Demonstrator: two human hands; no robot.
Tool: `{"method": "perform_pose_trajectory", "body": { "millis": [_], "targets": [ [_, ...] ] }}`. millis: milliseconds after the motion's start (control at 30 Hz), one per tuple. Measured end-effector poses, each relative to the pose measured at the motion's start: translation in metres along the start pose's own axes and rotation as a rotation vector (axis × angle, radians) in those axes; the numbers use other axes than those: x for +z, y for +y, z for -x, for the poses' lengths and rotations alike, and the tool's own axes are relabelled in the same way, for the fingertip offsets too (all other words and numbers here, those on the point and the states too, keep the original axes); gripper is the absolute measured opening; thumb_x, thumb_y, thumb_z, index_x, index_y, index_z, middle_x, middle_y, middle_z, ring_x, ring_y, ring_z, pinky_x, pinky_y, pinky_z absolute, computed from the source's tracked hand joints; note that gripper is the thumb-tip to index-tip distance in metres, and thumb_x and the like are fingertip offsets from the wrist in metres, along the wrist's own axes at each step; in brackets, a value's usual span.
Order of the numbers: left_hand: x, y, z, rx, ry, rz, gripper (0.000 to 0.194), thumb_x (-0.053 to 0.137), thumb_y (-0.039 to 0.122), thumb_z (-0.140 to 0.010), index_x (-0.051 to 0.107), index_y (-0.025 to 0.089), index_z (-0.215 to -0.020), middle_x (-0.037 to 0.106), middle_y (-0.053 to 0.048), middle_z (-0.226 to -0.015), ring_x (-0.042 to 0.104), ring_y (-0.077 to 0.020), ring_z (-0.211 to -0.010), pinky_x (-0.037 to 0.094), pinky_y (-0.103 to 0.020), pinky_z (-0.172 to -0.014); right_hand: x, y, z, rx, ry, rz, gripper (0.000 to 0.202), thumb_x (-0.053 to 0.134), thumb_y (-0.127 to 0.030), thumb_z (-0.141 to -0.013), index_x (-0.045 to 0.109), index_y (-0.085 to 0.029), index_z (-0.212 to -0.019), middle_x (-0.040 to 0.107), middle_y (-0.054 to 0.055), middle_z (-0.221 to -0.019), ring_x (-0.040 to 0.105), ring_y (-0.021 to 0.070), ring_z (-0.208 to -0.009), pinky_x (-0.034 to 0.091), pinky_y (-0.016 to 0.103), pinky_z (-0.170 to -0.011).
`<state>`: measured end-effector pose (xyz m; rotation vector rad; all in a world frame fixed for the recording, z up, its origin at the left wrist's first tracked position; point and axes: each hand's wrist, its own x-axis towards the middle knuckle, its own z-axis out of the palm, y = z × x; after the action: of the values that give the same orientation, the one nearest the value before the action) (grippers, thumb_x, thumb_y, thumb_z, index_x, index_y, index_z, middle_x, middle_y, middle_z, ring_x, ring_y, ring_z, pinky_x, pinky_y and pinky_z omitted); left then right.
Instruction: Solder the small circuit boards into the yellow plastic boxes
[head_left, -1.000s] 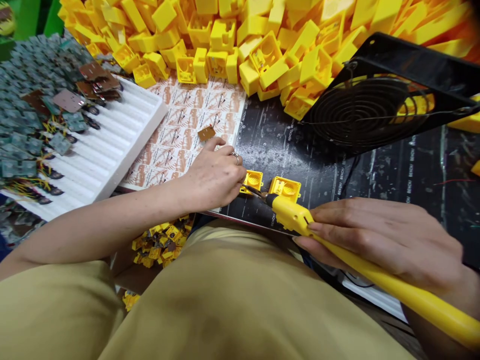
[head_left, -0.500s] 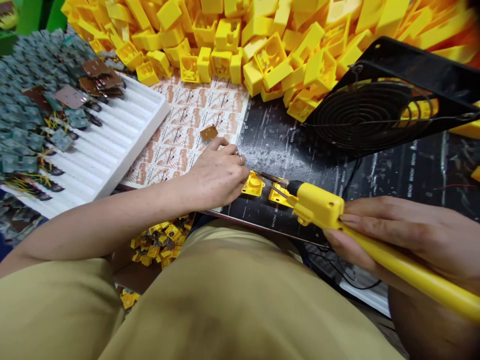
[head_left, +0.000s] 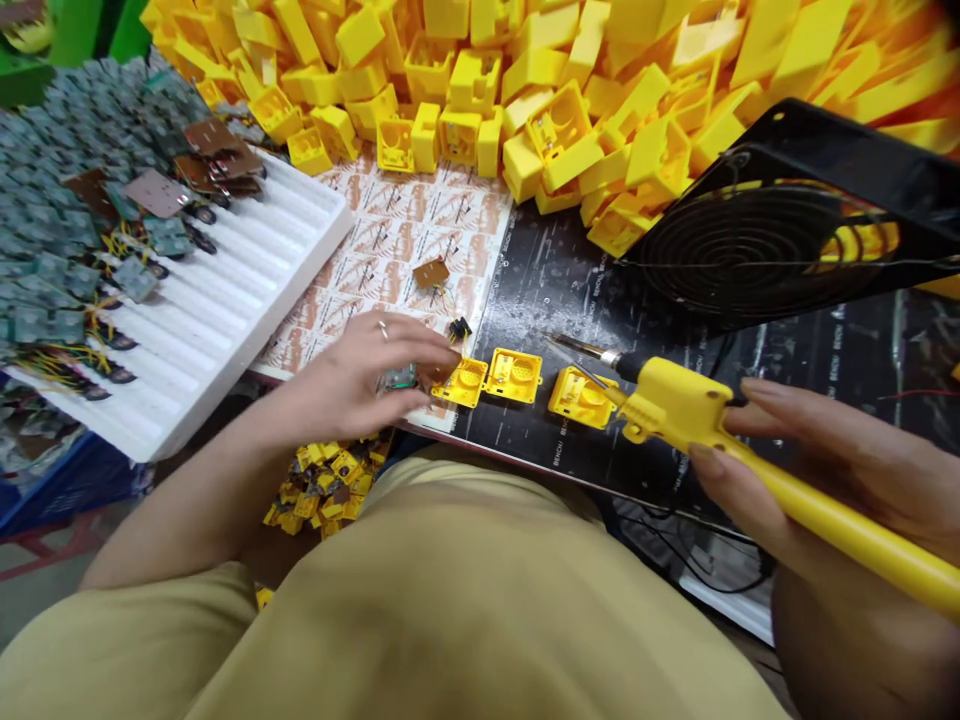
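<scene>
My left hand (head_left: 367,370) is at the near edge of the work surface, thumb and fingers apart. A small greenish board (head_left: 399,377) shows between them; whether they touch it is unclear. The fingertips reach the leftmost yellow housing (head_left: 461,383). Beside it lie a second open yellow housing (head_left: 514,375) and a third one (head_left: 581,396) farther right. My right hand (head_left: 810,480) is closed around a yellow soldering iron (head_left: 682,395), whose metal tip points left above the black surface. A brown circuit board (head_left: 431,272) with thin wires and a black part (head_left: 459,328) lies beyond my left hand.
At the left, a white foam tray (head_left: 255,270) bears many greenish boards (head_left: 67,200). Yellow housings (head_left: 476,80) are heaped across the back. A black fan (head_left: 735,240) stands at the right. More yellow parts (head_left: 322,490) are below the table edge.
My left hand has moved left, uncovering the housings, the greenish board and the black part. My right hand and the iron have shifted slightly right. The view has shifted a little.
</scene>
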<state>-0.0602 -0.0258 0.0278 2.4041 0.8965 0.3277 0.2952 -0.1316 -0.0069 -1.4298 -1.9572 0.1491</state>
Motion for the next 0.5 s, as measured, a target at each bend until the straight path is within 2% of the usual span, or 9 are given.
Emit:
{"method": "perform_pose_trajectory", "body": {
  "millis": [67, 133, 233, 300, 367, 500],
  "targets": [
    [0.014, 0.004, 0.003, 0.027, -0.006, -0.139, 0.019, 0.057, 0.027, -0.092, 0.066, 0.023, -0.109, 0.068, -0.006, -0.128, 0.056, -0.0227, -0.127, 0.035, -0.047, -0.111, 0.0, 0.004, -0.003, -0.12, -0.021, 0.01, 0.063, 0.072, -0.033, -0.083, 0.046, -0.038, -0.141, 0.073, 0.003, -0.108, 0.07, 0.0194, -0.064, 0.055, 0.03, -0.044],
    [0.025, 0.008, 0.001, 0.034, 0.034, -0.237, 0.013, 0.056, 0.024, -0.093, 0.068, 0.024, -0.097, 0.07, -0.003, -0.125, 0.055, -0.0236, -0.129, 0.029, -0.051, -0.114, 0.0, 0.005, -0.005, -0.174, -0.036, -0.025, 0.067, 0.073, -0.032, -0.083, 0.044, -0.038, -0.142, 0.074, 0.002, -0.105, 0.07, 0.0185, -0.063, 0.055, 0.029, -0.043],
    [0.033, 0.012, -0.009, 0.027, 0.11, -0.203, 0.015, 0.055, 0.022, -0.092, 0.068, 0.023, -0.085, 0.076, 0.0, -0.107, 0.063, -0.0203, -0.116, 0.028, -0.05, -0.114, 0.001, -0.002, -0.003, -0.092, 0.03, -0.069, 0.06, 0.074, -0.028, -0.081, 0.052, -0.038, -0.136, 0.074, 0.0, -0.095, 0.069, 0.0177, -0.06, 0.056, 0.029, -0.044],
    [0.034, 0.013, -0.018, -0.034, 0.165, -0.113, 0.015, 0.054, 0.023, -0.091, 0.068, 0.022, -0.086, 0.077, 0.001, -0.096, 0.066, -0.018, -0.105, 0.029, -0.049, -0.114, 0.003, -0.008, -0.001, -0.027, 0.091, -0.068, 0.054, 0.074, -0.026, -0.081, 0.057, -0.038, -0.131, 0.074, 0.0, -0.09, 0.069, 0.0183, -0.06, 0.057, 0.03, -0.045],
    [0.035, 0.015, -0.027, -0.105, 0.193, -0.061, 0.016, 0.054, 0.025, -0.09, 0.069, 0.021, -0.088, 0.076, 0.0, -0.089, 0.067, -0.0168, -0.097, 0.03, -0.049, -0.113, 0.005, -0.011, 0.0, -0.022, 0.101, -0.061, 0.054, 0.073, -0.028, -0.081, 0.056, -0.04, -0.132, 0.074, 0.0, -0.091, 0.069, 0.019, -0.061, 0.057, 0.031, -0.044],
    [0.041, 0.017, -0.042, -0.095, 0.161, -0.233, 0.022, 0.052, 0.03, -0.091, 0.072, 0.023, -0.084, 0.073, -0.001, -0.082, 0.063, -0.0203, -0.094, 0.029, -0.055, -0.111, 0.006, -0.013, 0.0, -0.068, 0.07, -0.081, 0.054, 0.072, -0.026, -0.082, 0.056, -0.036, -0.133, 0.074, 0.001, -0.089, 0.068, 0.0171, -0.058, 0.057, 0.028, -0.044]
  ]
}}
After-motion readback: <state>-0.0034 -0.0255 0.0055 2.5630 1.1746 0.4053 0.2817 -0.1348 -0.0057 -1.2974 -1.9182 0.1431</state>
